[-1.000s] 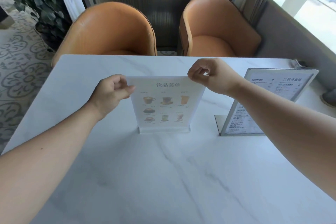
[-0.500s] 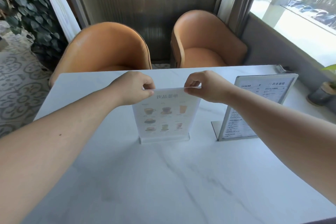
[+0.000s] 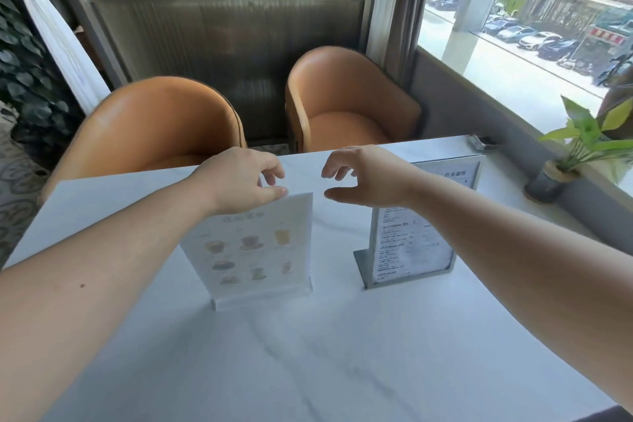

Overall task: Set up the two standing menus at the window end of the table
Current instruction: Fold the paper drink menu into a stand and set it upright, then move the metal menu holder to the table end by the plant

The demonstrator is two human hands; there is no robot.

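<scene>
A clear acrylic stand with a drinks menu [image 3: 253, 250] showing cups stands upright in the middle of the white marble table [image 3: 308, 353]. My left hand [image 3: 239, 178] hovers at its top left corner, thumb against the top edge and fingers loosely apart. My right hand [image 3: 370, 175] is off the stand, just right of its top edge, with fingers spread and nothing in it. A grey framed text menu [image 3: 414, 247] stands upright to the right, nearer the window, partly hidden behind my right forearm.
Two orange tub chairs [image 3: 150, 127] [image 3: 346, 99] face the table's far edge. A potted plant [image 3: 555, 175] sits on the sill by the window [image 3: 513, 44] at right. A small dark object [image 3: 483, 142] lies at the far right corner.
Both hands pinched the drinks menu's top edge before. My right hand has let go and opened, and my left grip has loosened. The view has tilted up and moved closer.
</scene>
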